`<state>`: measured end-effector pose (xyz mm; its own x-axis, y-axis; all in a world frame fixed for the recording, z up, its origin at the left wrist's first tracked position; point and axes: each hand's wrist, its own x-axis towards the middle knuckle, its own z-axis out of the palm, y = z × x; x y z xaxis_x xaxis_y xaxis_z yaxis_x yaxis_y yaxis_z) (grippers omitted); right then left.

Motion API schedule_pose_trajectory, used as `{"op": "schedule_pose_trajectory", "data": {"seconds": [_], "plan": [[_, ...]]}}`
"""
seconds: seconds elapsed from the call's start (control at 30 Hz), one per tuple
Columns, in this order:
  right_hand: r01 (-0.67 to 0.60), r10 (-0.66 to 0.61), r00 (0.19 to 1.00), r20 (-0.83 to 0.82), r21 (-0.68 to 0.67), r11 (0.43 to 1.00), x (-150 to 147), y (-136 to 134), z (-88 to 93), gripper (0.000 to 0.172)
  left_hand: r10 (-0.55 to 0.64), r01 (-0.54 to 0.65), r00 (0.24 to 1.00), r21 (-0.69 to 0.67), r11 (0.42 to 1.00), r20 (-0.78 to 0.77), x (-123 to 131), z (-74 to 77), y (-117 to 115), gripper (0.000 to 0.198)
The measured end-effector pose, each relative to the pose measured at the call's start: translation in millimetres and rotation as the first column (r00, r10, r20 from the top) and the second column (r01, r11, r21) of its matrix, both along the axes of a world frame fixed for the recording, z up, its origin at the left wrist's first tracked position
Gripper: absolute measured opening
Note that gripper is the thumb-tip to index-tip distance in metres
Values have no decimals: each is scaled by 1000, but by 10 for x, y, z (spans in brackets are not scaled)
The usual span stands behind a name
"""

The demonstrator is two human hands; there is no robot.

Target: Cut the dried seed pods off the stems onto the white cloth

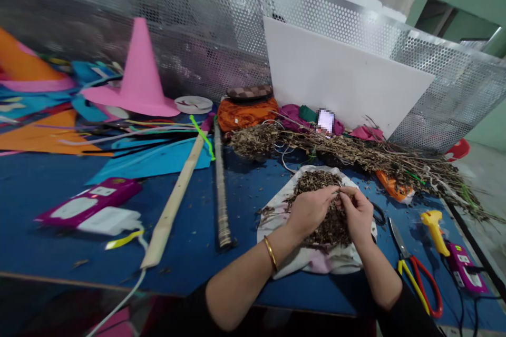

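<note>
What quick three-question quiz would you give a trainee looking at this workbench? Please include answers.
1. True or false: the gold bangle is on the right wrist.
2. The left hand and right hand are over dried leaves, which lie on: A) a metal tray; B) a pale cloth; C) newspaper.
3. What colours are the handles of the scissors nearest the yellow glue gun?

Key: 1. False, the left. 2. B. 3. Yellow and red.

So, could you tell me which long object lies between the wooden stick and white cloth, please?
A greyish rod on the blue table, in the head view.
</note>
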<state>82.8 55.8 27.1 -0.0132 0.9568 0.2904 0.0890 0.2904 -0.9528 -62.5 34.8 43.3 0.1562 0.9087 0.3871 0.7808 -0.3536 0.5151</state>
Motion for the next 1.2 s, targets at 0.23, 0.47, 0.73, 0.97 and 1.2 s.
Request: {"op": "schedule_pose_trajectory", "data": {"seconds": [0.23,0.47,0.73,0.97,1.2], "plan": [[-117,95,982,161,131,984,4,-10,-27,18,-11,2,991,-70,998,-134,-9,31,25,52],[-63,25,974,226,167,984,33,9,21,16,-86,83,971,-22,996,-221,0,-41,24,61],[110,-114,992,50,63,992,271,155,173,20,134,-135,991,314,940,24,-368,170,114,37],[162,-166,986,34,88,983,324,186,160,22,6,43,983,263,964,-182,-460,151,177,25],[204,-212,975,72,111,973,336,194,167,22,19,7,989,178,984,-146,-369,50,167,25]]}}
